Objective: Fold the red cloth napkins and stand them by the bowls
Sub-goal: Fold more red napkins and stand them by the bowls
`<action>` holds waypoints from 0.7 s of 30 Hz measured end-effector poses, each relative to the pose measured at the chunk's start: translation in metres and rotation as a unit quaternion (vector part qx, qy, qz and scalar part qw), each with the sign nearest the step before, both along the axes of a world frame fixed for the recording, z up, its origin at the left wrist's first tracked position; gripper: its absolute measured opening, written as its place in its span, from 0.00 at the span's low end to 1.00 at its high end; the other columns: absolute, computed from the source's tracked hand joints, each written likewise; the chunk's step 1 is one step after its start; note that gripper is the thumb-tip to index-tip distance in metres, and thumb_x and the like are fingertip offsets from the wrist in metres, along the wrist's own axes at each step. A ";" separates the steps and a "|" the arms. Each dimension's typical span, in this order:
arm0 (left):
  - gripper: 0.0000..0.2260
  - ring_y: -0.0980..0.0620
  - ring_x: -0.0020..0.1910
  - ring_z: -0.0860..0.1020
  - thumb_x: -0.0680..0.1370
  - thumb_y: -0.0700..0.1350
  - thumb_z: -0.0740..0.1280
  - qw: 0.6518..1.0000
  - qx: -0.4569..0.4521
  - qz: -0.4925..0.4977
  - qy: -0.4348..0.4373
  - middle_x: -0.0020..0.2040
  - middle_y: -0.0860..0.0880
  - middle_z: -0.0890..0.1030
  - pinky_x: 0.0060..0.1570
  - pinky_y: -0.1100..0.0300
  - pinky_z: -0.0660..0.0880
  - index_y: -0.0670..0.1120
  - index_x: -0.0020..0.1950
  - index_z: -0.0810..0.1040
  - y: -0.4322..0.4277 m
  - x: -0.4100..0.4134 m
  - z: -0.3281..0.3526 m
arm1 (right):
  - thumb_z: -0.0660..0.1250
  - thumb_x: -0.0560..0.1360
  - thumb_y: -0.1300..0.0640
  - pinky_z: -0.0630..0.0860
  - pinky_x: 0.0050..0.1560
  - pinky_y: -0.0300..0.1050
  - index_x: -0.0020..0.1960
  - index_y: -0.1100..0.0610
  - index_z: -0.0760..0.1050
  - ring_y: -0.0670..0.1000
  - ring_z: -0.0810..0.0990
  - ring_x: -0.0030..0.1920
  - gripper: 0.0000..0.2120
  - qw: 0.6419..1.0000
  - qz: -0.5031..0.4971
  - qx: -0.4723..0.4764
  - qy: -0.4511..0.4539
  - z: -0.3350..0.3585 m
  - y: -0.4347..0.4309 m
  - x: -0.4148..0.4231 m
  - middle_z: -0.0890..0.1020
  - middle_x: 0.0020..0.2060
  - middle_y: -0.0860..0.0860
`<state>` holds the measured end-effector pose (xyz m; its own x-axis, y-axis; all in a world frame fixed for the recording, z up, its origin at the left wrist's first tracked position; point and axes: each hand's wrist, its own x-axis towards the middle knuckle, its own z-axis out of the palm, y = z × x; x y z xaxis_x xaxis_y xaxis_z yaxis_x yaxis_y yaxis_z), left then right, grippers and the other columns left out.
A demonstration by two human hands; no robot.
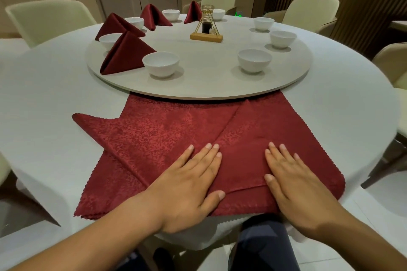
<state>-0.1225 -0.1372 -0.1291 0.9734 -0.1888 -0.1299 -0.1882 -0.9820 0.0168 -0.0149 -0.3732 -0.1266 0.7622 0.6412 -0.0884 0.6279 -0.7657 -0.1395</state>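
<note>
A stack of red cloth napkins [167, 125] lies flat at the near edge of the white table, with the top one partly folded into a slanted flap [264, 130] on the right. My left hand [189, 185] presses flat on the cloth beside the fold line, fingers straight. My right hand [295, 185] lies flat on the folded flap. Several folded napkins stand on the turntable by white bowls, the nearest folded napkin [126, 54] next to a bowl [160, 64]. Bowls on the right, such as the right bowl [254, 60], have no napkin beside them.
A round grey turntable [209, 86] overlaps the far edge of the napkin stack. A condiment stand [206, 28] with a wooden base sits near its middle. Pale chairs [48, 17] ring the table. My knees show below the table's near edge.
</note>
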 end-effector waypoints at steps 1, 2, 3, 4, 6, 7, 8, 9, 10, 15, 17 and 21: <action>0.33 0.58 0.76 0.25 0.84 0.63 0.40 1.000 0.002 0.000 0.000 0.80 0.51 0.29 0.78 0.51 0.32 0.47 0.81 0.32 0.000 0.000 -0.001 | 0.23 0.70 0.37 0.32 0.76 0.40 0.81 0.49 0.36 0.41 0.30 0.76 0.41 1.000 0.001 -0.001 0.000 0.000 -0.001 0.000 0.35 0.79 0.42; 0.33 0.58 0.76 0.25 0.84 0.63 0.40 1.000 0.002 -0.001 0.001 0.80 0.50 0.29 0.78 0.50 0.32 0.47 0.81 0.32 0.001 0.001 -0.001 | 0.23 0.70 0.37 0.32 0.76 0.40 0.81 0.49 0.36 0.41 0.30 0.77 0.41 1.000 0.003 -0.002 -0.001 0.000 -0.001 0.000 0.35 0.79 0.42; 0.33 0.58 0.75 0.25 0.84 0.64 0.40 1.000 0.002 -0.004 0.002 0.80 0.50 0.29 0.77 0.50 0.32 0.47 0.81 0.32 0.002 0.001 -0.001 | 0.23 0.69 0.37 0.32 0.76 0.40 0.81 0.49 0.36 0.41 0.30 0.77 0.41 1.000 0.005 -0.003 -0.001 0.000 -0.001 0.000 0.35 0.78 0.43; 0.33 0.58 0.75 0.24 0.83 0.64 0.40 1.000 0.000 -0.009 0.004 0.80 0.50 0.29 0.77 0.50 0.31 0.48 0.81 0.33 0.003 0.002 0.000 | 0.23 0.69 0.36 0.32 0.76 0.40 0.81 0.49 0.35 0.41 0.30 0.77 0.41 1.000 0.006 -0.005 -0.002 0.000 -0.001 0.000 0.35 0.78 0.43; 0.34 0.60 0.75 0.25 0.83 0.65 0.42 0.999 -0.019 -0.022 0.015 0.80 0.52 0.30 0.77 0.52 0.30 0.49 0.82 0.34 0.007 0.001 0.005 | 0.23 0.70 0.36 0.32 0.76 0.40 0.80 0.49 0.35 0.41 0.30 0.76 0.41 1.000 0.010 -0.003 -0.003 -0.001 -0.002 0.001 0.34 0.78 0.42; 0.34 0.62 0.75 0.26 0.83 0.65 0.44 0.999 -0.031 -0.027 0.021 0.80 0.54 0.31 0.77 0.54 0.30 0.50 0.82 0.35 0.010 0.000 0.008 | 0.24 0.70 0.36 0.32 0.76 0.40 0.81 0.49 0.35 0.41 0.29 0.76 0.41 1.000 0.013 0.000 -0.001 -0.001 -0.003 0.001 0.34 0.78 0.42; 0.33 0.63 0.75 0.27 0.83 0.65 0.45 0.998 -0.040 -0.032 0.021 0.80 0.55 0.32 0.77 0.56 0.30 0.51 0.82 0.37 0.015 -0.004 0.011 | 0.24 0.70 0.36 0.32 0.76 0.40 0.81 0.48 0.36 0.40 0.29 0.76 0.41 1.000 0.014 0.004 0.001 -0.001 -0.004 0.002 0.35 0.79 0.42; 0.33 0.64 0.75 0.28 0.83 0.64 0.46 0.998 -0.046 -0.038 0.016 0.81 0.56 0.34 0.77 0.58 0.31 0.52 0.83 0.39 0.020 -0.008 0.012 | 0.25 0.71 0.35 0.32 0.76 0.39 0.81 0.48 0.36 0.40 0.29 0.76 0.40 1.000 0.014 0.009 0.004 -0.002 -0.005 0.002 0.35 0.79 0.42; 0.32 0.65 0.76 0.29 0.84 0.64 0.47 0.998 -0.052 -0.045 0.006 0.81 0.57 0.35 0.77 0.59 0.32 0.53 0.83 0.40 0.026 -0.014 0.012 | 0.25 0.71 0.35 0.32 0.76 0.39 0.81 0.48 0.36 0.39 0.30 0.76 0.40 1.000 0.014 0.013 0.004 -0.002 -0.005 0.003 0.36 0.79 0.41; 0.25 0.60 0.81 0.50 0.85 0.60 0.54 0.986 -0.072 -0.090 -0.117 0.82 0.54 0.57 0.78 0.57 0.51 0.51 0.81 0.63 0.053 -0.048 0.000 | 0.27 0.74 0.34 0.34 0.77 0.40 0.81 0.48 0.39 0.41 0.31 0.77 0.38 1.000 0.015 0.021 0.000 -0.001 -0.005 0.005 0.38 0.79 0.42; 0.22 0.59 0.79 0.59 0.85 0.57 0.58 0.979 -0.104 -0.091 -0.151 0.79 0.54 0.65 0.76 0.55 0.63 0.51 0.77 0.71 0.057 -0.053 -0.001 | 0.32 0.78 0.36 0.35 0.77 0.42 0.82 0.48 0.45 0.43 0.33 0.77 0.35 0.999 0.017 0.024 -0.020 0.003 -0.001 0.004 0.43 0.80 0.44; 0.19 0.60 0.75 0.67 0.82 0.56 0.64 0.969 -0.141 -0.090 -0.180 0.74 0.54 0.73 0.71 0.53 0.71 0.50 0.71 0.78 0.059 -0.055 -0.001 | 0.65 0.79 0.49 0.58 0.77 0.52 0.69 0.49 0.75 0.52 0.59 0.78 0.19 0.981 0.078 0.129 -0.119 0.012 0.013 -0.010 0.70 0.74 0.49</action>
<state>-0.1772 -0.0787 -0.1300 0.8940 -0.3390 0.2929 -0.4001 -0.8982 0.1819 -0.0247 -0.3602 -0.1144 0.6322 0.7295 0.2610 0.7731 -0.6159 -0.1515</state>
